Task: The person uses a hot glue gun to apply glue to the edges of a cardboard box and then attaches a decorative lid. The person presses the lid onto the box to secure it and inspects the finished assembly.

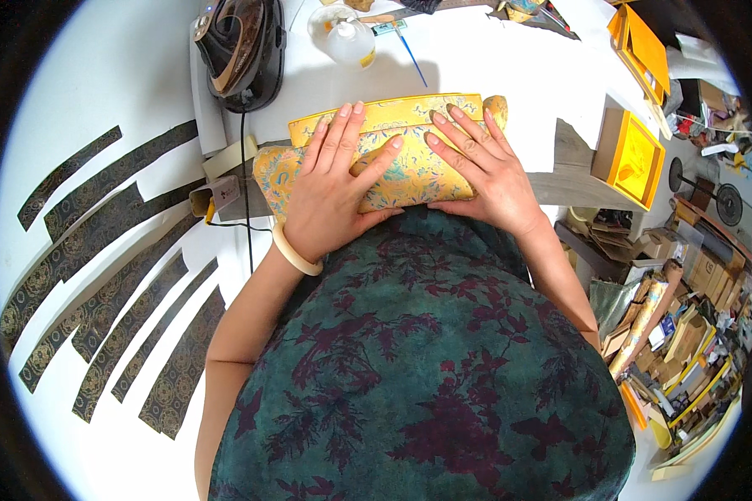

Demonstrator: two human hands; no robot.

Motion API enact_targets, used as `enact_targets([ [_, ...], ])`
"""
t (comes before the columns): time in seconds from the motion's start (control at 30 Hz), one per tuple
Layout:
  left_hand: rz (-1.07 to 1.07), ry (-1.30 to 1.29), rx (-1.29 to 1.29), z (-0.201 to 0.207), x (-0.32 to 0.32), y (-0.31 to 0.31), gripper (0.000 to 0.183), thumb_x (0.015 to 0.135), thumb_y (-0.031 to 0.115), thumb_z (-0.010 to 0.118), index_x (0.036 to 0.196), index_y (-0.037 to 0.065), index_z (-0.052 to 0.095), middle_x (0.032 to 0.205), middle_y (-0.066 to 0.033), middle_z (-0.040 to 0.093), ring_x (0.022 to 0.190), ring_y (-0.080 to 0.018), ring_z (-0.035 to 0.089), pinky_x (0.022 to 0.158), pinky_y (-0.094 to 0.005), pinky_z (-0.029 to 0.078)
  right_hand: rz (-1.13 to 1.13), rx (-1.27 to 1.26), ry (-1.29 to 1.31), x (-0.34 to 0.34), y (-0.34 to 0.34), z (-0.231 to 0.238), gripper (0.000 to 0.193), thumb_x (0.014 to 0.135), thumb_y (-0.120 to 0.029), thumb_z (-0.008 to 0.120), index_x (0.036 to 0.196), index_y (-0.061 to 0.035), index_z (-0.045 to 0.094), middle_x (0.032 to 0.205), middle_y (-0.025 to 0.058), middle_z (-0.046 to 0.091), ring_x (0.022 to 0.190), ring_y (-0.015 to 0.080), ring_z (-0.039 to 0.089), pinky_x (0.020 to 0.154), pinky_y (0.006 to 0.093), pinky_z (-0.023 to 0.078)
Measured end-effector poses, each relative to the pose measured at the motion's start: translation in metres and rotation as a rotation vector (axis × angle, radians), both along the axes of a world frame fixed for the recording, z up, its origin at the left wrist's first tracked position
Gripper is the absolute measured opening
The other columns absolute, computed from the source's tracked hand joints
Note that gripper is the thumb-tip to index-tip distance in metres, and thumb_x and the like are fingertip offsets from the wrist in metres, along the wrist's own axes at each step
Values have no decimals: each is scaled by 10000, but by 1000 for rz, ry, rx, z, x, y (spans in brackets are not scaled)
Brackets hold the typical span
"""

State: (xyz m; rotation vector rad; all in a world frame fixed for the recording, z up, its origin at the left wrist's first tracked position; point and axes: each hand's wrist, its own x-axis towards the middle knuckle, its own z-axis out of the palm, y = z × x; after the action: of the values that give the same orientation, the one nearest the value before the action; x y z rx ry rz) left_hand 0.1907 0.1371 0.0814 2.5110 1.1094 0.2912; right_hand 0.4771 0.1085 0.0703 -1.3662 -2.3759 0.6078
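Note:
Yellow patterned fabric (409,185) with blue and green floral motifs lies at the near edge of the white-covered table, right in front of my body. Along its far side runs a straight yellow strip (384,112) in similar cloth. My left hand (326,179) rests flat on the left half, fingers stretched toward the strip and thumb spread to the right. On the right half lies my right hand (495,177), fingers apart, with fingertips reaching the strip. Both hands are open and grip nothing. What lies beneath the fabric is hidden.
A black steam iron (241,50) stands back left, its cord (244,192) hanging down. A clear bottle (350,43) and a blue brush (413,63) lie beyond the fabric. A yellow box (600,159) sits right. Dark patterned strips (100,334) lie left; scraps (685,284) crowd the right.

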Motion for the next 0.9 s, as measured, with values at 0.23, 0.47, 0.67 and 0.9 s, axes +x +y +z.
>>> enact_targets([
  [0.23, -4, 33, 10, 0, 1, 0, 927, 797, 600, 828, 1603, 253, 530, 1703, -312, 316, 1581, -462, 331, 1293, -553, 258, -7, -7, 8, -1, 0, 1, 966, 703, -394, 952, 1575, -245, 564, 1676, -7, 486, 1572, 247, 420, 1319, 545, 276],
  [0.47, 7, 25, 12, -1, 1, -2, 1024, 818, 609, 808, 1635, 107, 450, 1695, -302, 337, 1585, -454, 327, 1295, -559, 253, -7, -4, 10, 0, 0, 0, 966, 695, -387, 956, 1569, -243, 572, 1672, -8, 492, 1569, 247, 425, 1320, 543, 279],
  [0.67, 3, 33, 20, -1, 1, -2, 1069, 813, 611, 811, 1641, 58, 421, 1692, -299, 344, 1583, -457, 330, 1292, -567, 257, -6, 4, 26, 0, 0, -2, 977, 679, -370, 964, 1566, -236, 576, 1666, -5, 500, 1565, 253, 431, 1318, 549, 282],
  [0.9, -2, 38, 24, 0, 2, -2, 1019, 795, 599, 825, 1636, 146, 468, 1695, -308, 335, 1579, -462, 336, 1289, -565, 263, -10, -1, 10, -1, -1, 0, 970, 681, -373, 962, 1562, -235, 581, 1666, -2, 500, 1564, 252, 432, 1316, 555, 283],
])
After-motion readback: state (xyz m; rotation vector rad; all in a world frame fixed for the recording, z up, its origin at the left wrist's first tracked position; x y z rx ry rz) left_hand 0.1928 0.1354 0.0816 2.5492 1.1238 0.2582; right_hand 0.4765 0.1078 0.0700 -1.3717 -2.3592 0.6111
